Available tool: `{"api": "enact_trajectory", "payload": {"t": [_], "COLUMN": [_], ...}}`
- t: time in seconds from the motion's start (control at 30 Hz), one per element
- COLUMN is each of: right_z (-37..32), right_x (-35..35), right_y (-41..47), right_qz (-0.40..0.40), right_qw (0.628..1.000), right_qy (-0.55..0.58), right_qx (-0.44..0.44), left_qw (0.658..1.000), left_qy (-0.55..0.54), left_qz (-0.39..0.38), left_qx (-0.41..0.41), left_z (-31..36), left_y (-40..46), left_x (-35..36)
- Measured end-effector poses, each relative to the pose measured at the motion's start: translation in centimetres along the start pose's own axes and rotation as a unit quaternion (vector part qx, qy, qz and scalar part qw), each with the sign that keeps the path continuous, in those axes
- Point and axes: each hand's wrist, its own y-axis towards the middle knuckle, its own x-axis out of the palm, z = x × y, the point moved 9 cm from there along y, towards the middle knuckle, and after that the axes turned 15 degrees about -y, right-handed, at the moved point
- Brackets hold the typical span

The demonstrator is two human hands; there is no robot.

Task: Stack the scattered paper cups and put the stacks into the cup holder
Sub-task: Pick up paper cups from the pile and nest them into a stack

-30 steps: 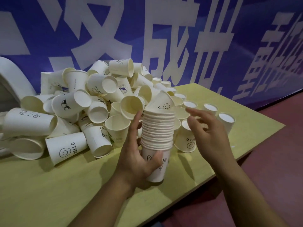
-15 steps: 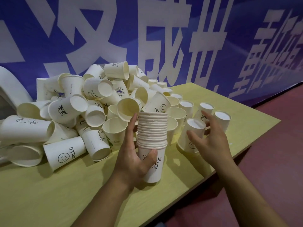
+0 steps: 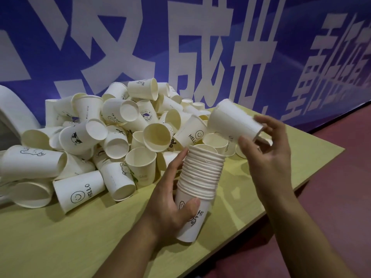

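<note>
My left hand point(image 3: 170, 199) grips a tall stack of nested white paper cups point(image 3: 197, 189) just above the yellow table point(image 3: 60, 243), thumb across the bottom cup. My right hand point(image 3: 265, 149) holds a single white paper cup point(image 3: 233, 122) by its base end, tilted on its side above and to the right of the stack's open top. A big pile of scattered paper cups point(image 3: 104, 137) lies behind and to the left, several printed with "HELLO" and smiley faces. No cup holder is clearly visible.
A blue banner point(image 3: 180, 47) with large white characters stands right behind the pile. A white curved object point(image 3: 14, 109) sits at the far left. The table's right edge point(image 3: 301, 183) drops to a reddish floor point(image 3: 341, 177).
My right hand went to the upright cups at the right, took one, and lifted it above the stack. The left hand kept the stack nearly still.
</note>
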Motion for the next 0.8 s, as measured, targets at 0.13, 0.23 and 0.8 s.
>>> {"api": "enact_trajectory", "payload": {"t": [0.13, 0.23, 0.8], "right_z": [0.5, 1.0, 1.4], "right_x": [2.1, 2.4, 5.1], "right_y": [-0.8, -0.8, -1.2], "right_qz": [-0.035, -0.029, -0.14], "right_qw": [0.999, 0.996, 0.987], "right_qy": [0.026, 0.047, -0.002], "right_qx": [0.025, 0.066, 0.077], "left_qw": [1.0, 1.0, 1.0], "left_qy": [0.01, 0.016, 0.016], "left_qz": [-0.001, -0.001, -0.004], "left_qx": [0.0, -0.001, 0.009], "left_z": [-0.1, -0.1, -0.2], "left_y": [0.0, 0.0, -0.1], "left_x": [-0.1, -0.1, 0.0]}}
